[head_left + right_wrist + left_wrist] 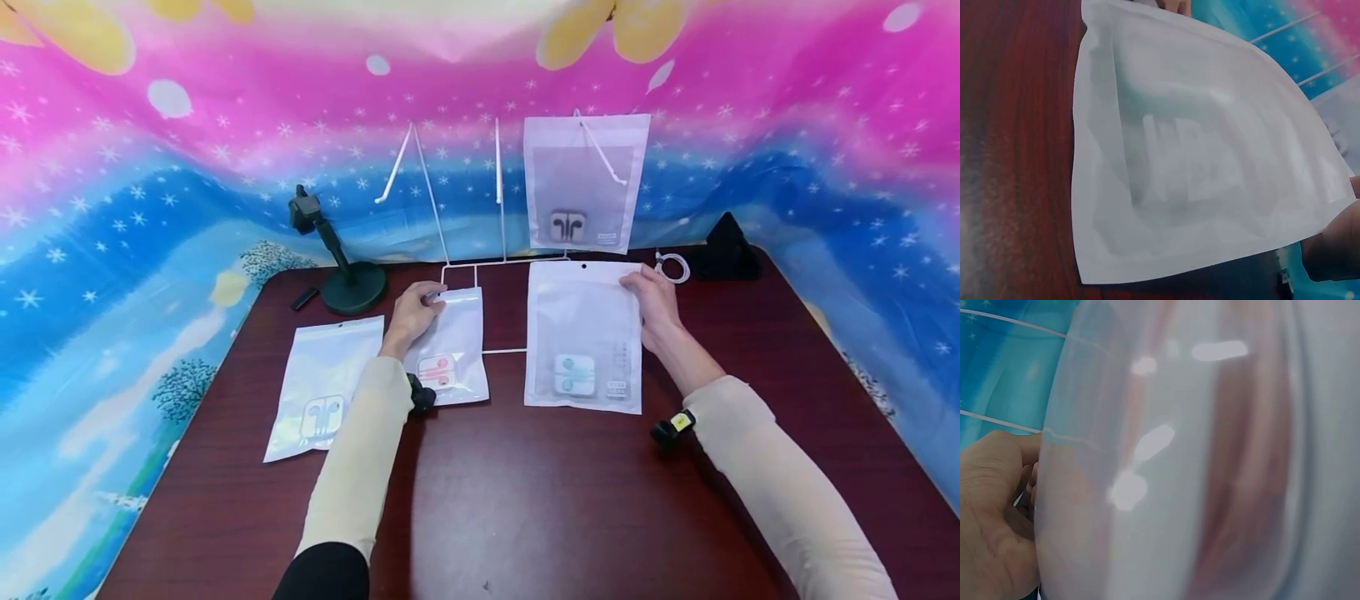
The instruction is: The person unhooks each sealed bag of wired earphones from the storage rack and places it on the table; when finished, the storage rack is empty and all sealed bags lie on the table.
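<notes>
My right hand [655, 304] pinches the upper right edge of a white zip bag [555, 321] with mint-green earphones in a square case. This bag is held up above the table, its front facing me; the right wrist view shows it close. To its left, my left hand [415, 315] holds a smaller, shiny zip bag [465, 333] with pink earphones by its upper left edge. That bag fills much of the left wrist view, blurred. A third zip bag [337, 350] with white earphones lies on the table, left of my left forearm.
Behind the bags stands a white wire rack [504, 225] with prongs; a zip bag with black earphones [585, 179] hangs from its right prong. At the back left is a black stand [352, 287]. A coiled white cable [673, 268] and a black object [726, 250] are back right.
</notes>
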A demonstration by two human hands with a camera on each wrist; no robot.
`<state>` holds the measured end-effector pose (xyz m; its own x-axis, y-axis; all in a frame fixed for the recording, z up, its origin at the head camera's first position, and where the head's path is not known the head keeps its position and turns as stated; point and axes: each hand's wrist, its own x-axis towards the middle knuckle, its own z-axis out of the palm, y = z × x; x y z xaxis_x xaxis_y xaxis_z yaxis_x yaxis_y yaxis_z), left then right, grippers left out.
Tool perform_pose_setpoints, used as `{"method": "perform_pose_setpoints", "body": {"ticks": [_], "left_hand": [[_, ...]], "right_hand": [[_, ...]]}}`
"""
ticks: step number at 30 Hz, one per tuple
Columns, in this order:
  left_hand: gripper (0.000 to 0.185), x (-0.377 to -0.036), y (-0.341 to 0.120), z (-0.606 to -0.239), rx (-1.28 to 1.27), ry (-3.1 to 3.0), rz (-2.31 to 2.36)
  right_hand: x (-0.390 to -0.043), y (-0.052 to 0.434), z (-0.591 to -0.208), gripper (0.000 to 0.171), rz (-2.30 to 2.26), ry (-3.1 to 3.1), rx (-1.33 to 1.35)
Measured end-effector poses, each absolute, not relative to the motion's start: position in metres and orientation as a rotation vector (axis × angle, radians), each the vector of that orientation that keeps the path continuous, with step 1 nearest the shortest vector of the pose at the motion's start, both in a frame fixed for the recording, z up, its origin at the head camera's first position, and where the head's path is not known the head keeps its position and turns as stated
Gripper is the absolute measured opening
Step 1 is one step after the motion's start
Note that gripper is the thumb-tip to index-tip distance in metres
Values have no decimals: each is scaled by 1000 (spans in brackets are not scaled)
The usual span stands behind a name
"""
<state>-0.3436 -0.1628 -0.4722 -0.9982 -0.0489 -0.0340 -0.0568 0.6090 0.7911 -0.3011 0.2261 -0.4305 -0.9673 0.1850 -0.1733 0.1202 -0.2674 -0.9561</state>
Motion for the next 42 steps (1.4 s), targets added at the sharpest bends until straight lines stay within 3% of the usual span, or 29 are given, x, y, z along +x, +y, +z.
{"method": "perform_pose_setpoints", "body": {"ticks": [7, 11, 22, 42], "left_hand": [[34, -345, -164, -474, -50, 2825, 1391], [34, -346, -165, -476, -63, 2825, 1385], [34, -345, -165, -474, -82, 2819, 1380], [35, -346, -164, -477, -71, 2823, 1376]], "right_hand": [[-315, 222, -443, 35, 2340, -2078, -462], [-323, 223, -454, 28, 2203, -2228, -458], [-333, 222, -465, 44, 1948, -2351, -444], [-336, 248, -453, 46, 1999, -2337, -390]]}}
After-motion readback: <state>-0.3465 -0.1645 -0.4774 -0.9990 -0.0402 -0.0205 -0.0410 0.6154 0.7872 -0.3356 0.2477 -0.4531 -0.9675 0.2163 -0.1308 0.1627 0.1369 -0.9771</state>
